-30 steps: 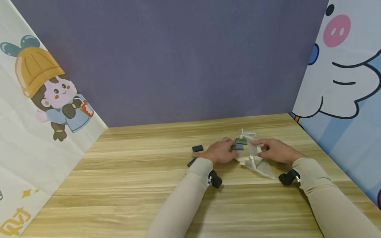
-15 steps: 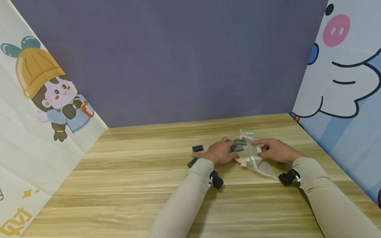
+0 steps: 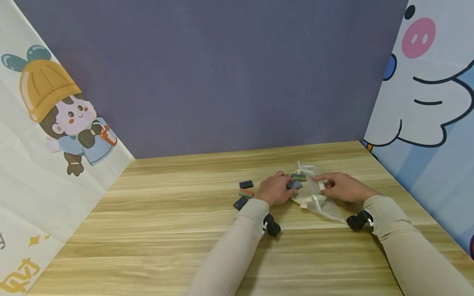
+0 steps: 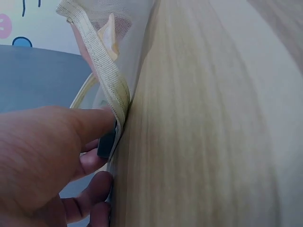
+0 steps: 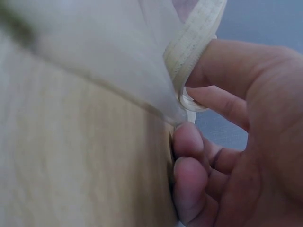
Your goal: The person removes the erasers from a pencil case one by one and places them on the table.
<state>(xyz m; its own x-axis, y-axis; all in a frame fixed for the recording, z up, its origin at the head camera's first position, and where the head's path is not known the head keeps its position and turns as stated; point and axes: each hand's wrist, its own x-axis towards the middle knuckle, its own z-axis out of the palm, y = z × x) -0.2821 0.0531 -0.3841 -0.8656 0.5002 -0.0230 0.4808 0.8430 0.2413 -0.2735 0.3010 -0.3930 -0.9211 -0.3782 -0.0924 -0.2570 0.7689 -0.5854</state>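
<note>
A pale mesh drawstring bag [image 3: 326,207] lies on the table with its mouth spread towards the left. At that mouth my left hand [image 3: 273,191] pinches a small dark grey block [image 3: 295,185] between thumb and fingers. The left wrist view has the block [image 4: 107,144] right beside the bag's stitched hem [image 4: 110,75]. Just beyond it, a green block [image 3: 298,177] sits within the bag's opening. My right hand [image 3: 344,187] pinches the bag's right side; in the right wrist view, thumb and fingers are at the cream hem [image 5: 191,45].
Left of my left hand lie a black block [image 3: 246,184], an orange and green block [image 3: 246,193] and another dark block [image 3: 240,203] on the wooden table [image 3: 155,230]. A grey-purple panel [image 3: 222,82] stands at the back, with cartoon-printed sheets on both sides.
My left hand has shifted slightly nearer and right, and the grey block in it has tilted. More of the orange and green block shows. My right hand stays in place.
</note>
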